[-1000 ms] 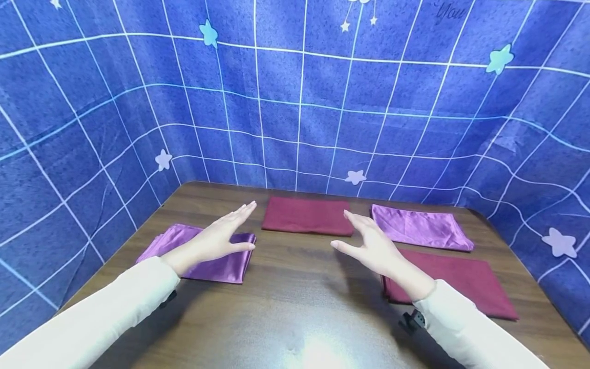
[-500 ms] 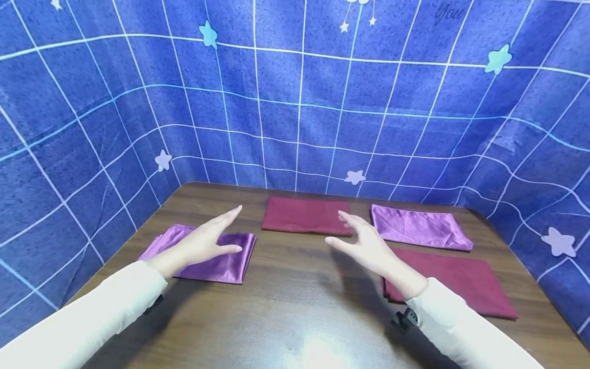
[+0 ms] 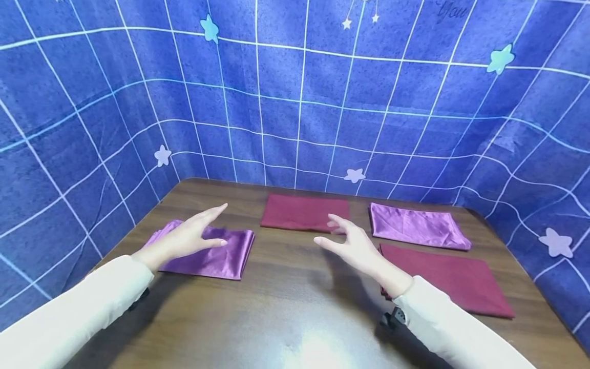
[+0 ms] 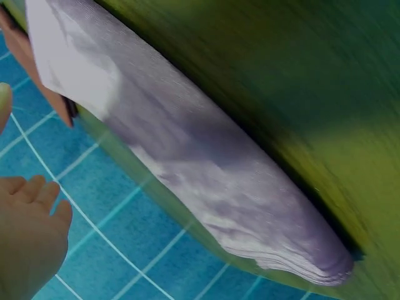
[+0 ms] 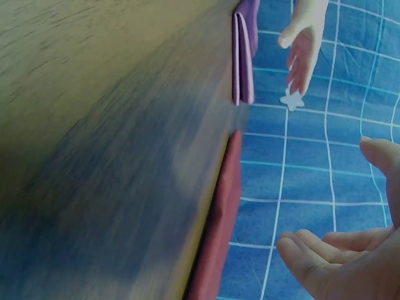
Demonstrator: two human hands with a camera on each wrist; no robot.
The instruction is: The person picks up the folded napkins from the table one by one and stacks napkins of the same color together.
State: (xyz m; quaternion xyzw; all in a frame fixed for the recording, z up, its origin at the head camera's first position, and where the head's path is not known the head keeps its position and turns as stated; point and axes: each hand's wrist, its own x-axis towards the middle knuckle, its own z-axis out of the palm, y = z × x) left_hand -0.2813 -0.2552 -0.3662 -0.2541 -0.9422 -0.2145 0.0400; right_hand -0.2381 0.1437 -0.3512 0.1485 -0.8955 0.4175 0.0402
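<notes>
My left hand (image 3: 186, 238) hovers over a folded purple satin cloth (image 3: 226, 259) at the table's left, fingers straight and thumb spread apart. In the left wrist view that folded cloth (image 4: 181, 131) lies layered on the wood beneath the hand (image 4: 31, 237). Nothing is in my right hand (image 3: 355, 248), which is held above the table with relaxed fingers. Just right of it lies a folded dark red cloth (image 3: 451, 282), partly behind the forearm. Beyond the fingertips sits another folded dark red cloth (image 3: 304, 212). A second purple satin cloth (image 3: 419, 226) lies at the back right.
The brown wooden table (image 3: 276, 307) carries a bright glare spot near its front. A blue curtain (image 3: 276, 113) with white grid lines and stars surrounds its back and sides. Dark wrist-worn devices (image 3: 394, 318) show under the white sleeves (image 3: 447, 318).
Both hands have drifted left and slightly back toward the body, still raised above the table. The folded cloths stay in place; the head view has shifted slightly.
</notes>
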